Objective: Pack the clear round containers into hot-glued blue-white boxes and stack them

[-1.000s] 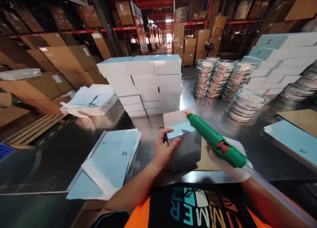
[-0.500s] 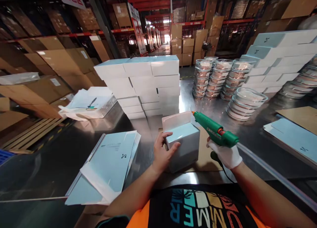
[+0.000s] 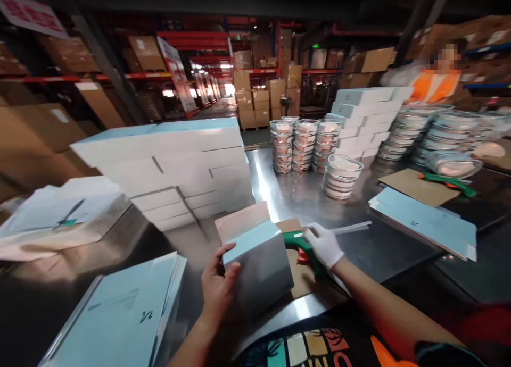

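Left hand (image 3: 217,287) is bare and clamped on the near left side of the pale blue box (image 3: 259,263), thumb on the front face, fingers wrapped round the edge, and that box stands upright on the steel table (image 3: 287,194) right at the near centre with its top flap (image 3: 241,220) open and tilted back. Over on the right of the box, the white-gloved right hand (image 3: 324,244) is closed around the green glue gun (image 3: 301,247), which lies low, just beside the box on a sheet of brown cardboard (image 3: 303,279); whether the gun rests on the cardboard cannot be told. A pale glue stick (image 3: 351,228) runs out to the right from the glove across the table. Near left, a pile of flat blue box blanks (image 3: 115,316); behind it, a white tray of papers (image 3: 59,218). Far left of centre, a big stack of finished white-and-blue boxes (image 3: 167,165). Further back, towers of clear lidded containers (image 3: 305,143), with one shorter stack (image 3: 342,175) closer in. On the right, more flat blue sheets (image 3: 427,220), another piece of cardboard (image 3: 415,186) and a second green glue gun (image 3: 449,181). Far right, another person in an orange vest (image 3: 435,85) stands behind more box stacks (image 3: 367,117).
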{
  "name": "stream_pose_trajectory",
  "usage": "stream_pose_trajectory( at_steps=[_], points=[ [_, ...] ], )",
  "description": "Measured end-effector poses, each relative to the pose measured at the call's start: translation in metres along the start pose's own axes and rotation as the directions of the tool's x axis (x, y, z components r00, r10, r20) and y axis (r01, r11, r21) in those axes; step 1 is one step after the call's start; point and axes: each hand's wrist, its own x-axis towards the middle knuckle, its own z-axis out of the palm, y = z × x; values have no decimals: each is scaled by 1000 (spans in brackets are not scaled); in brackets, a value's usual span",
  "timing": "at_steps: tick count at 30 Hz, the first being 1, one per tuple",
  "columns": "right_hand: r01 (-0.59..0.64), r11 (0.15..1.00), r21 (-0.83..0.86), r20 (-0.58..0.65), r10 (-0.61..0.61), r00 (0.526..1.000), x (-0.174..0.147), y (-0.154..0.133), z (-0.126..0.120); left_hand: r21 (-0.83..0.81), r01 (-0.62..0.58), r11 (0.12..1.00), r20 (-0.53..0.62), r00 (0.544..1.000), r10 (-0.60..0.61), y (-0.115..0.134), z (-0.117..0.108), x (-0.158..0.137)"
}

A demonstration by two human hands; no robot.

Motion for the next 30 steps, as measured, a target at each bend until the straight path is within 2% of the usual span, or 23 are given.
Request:
stream_pose_trajectory(
  at_steps=[3,6,10,13,15,16,18,20,22,27,29,30],
  points=[
    [120,985,120,126,-135,983,5,-27,34,-13,-37,999,36,999,37,-8,1,-2],
    [205,957,206,266,-257,929,9,-44,61,-38,-79,996,70,994,82,-15,-1,-4],
    [296,909,292,376,-394,839,5,-39,58,-115,-132,984,50,989,139,-18,-1,-4],
    [499,831,247,352,-556,753,2,-26,44,-326,-178,929,15,981,193,-14,2,3],
    [617,754,223,330,-654,680,1,-22,38,-360,-257,897,69,951,300,-12,1,12],
    [654,722,225,337,-687,643,-1,-22,36,-339,-307,889,130,921,367,-12,-1,16],
    [698,675,238,377,-727,574,-5,-25,36,-303,-392,869,235,853,466,-12,-7,23],
    [717,652,247,414,-740,530,-9,-31,37,-314,-432,846,273,812,516,-12,-11,26],
    [721,647,248,435,-739,514,-11,-37,38,-330,-435,838,264,810,524,-13,-14,26],
    [736,641,217,424,-742,520,-12,-37,40,-327,-384,864,280,833,477,-18,-12,24],
    [722,676,146,395,-709,584,-14,-27,41,-343,-288,894,279,878,390,-21,-13,20],
    [690,718,90,383,-665,642,-15,-20,42,-343,-195,919,299,905,303,-22,-14,16]
  ],
)
